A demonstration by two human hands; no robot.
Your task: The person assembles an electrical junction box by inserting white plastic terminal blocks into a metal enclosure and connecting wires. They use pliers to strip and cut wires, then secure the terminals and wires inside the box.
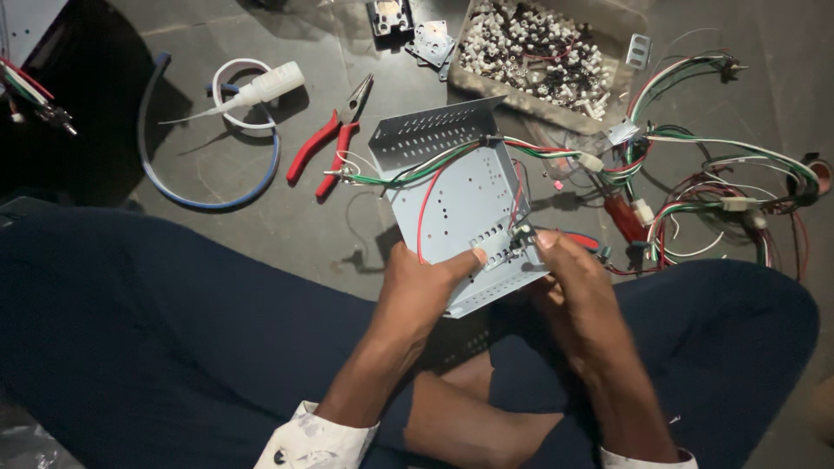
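I sit cross-legged on the floor (261,217). Above my lap I hold the perforated metal chassis (465,204): my left hand (421,282) grasps its lower edge, thumb on the panel. My right hand (569,269) pinches a small component (524,236) at its right edge. A wire harness (721,187) trails right. A tray of white connectors (543,52) lies beyond. Red pliers (326,148) and a glue bottle (261,87) lie left.

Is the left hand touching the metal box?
Touching. The head view shows the left hand gripping the metal box, thumb pressed on its perforated lower edge.
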